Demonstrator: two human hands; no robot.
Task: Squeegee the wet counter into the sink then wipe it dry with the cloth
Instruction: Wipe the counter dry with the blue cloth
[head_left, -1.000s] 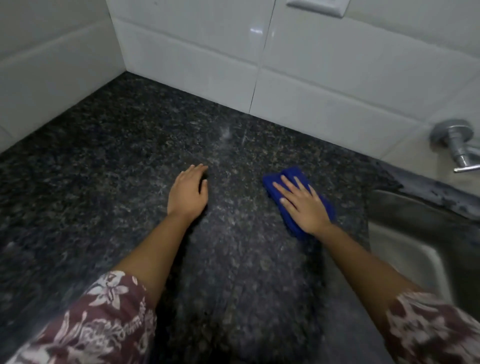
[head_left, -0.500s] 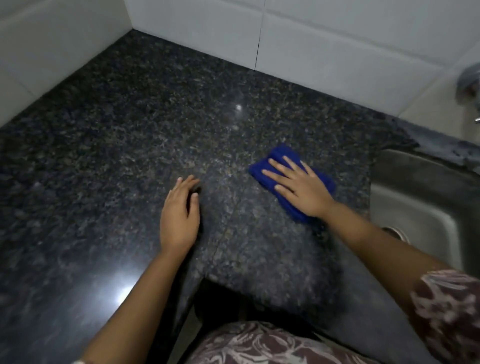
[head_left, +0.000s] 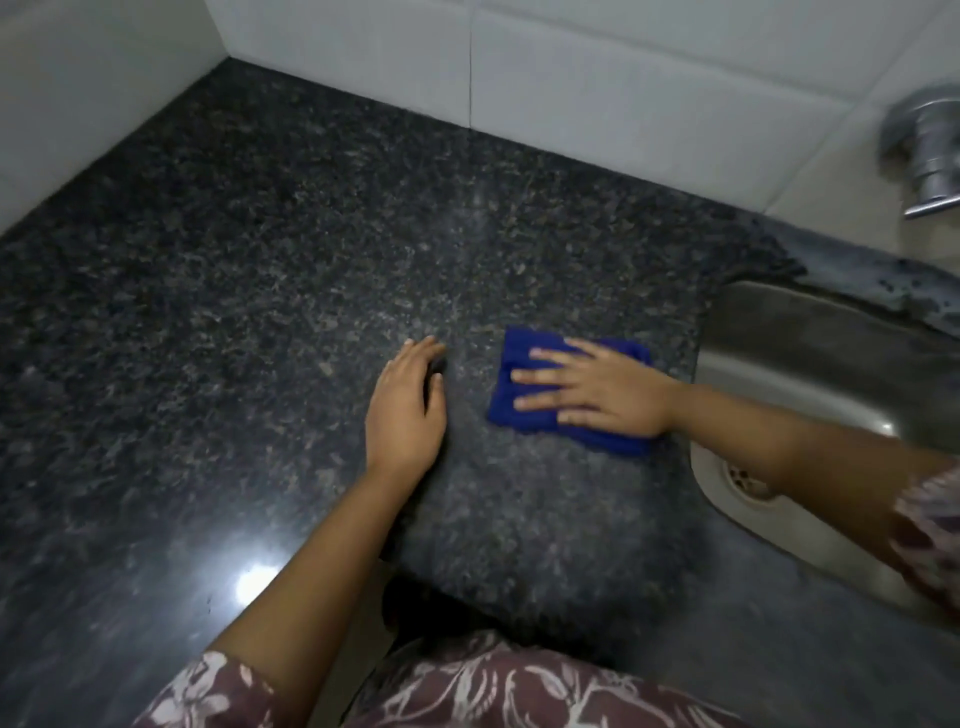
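A folded blue cloth (head_left: 511, 384) lies flat on the dark speckled granite counter (head_left: 249, 291), just left of the steel sink (head_left: 810, 364). My right hand (head_left: 602, 395) presses down on the cloth with fingers spread, pointing left. My left hand (head_left: 405, 410) rests palm down on the bare counter a little to the left of the cloth, holding nothing. No squeegee is in view.
White tiled walls (head_left: 597, 88) meet in a corner at the back left. A chrome tap (head_left: 930, 150) sticks out of the wall at the right above the sink. The sink drain (head_left: 745, 480) shows beside my right forearm. The counter's front edge runs near my body.
My right hand has turned with the cloth, so the fingers now point left instead of up-left, and has slid slightly toward the front. The left hand stays flat on the counter.
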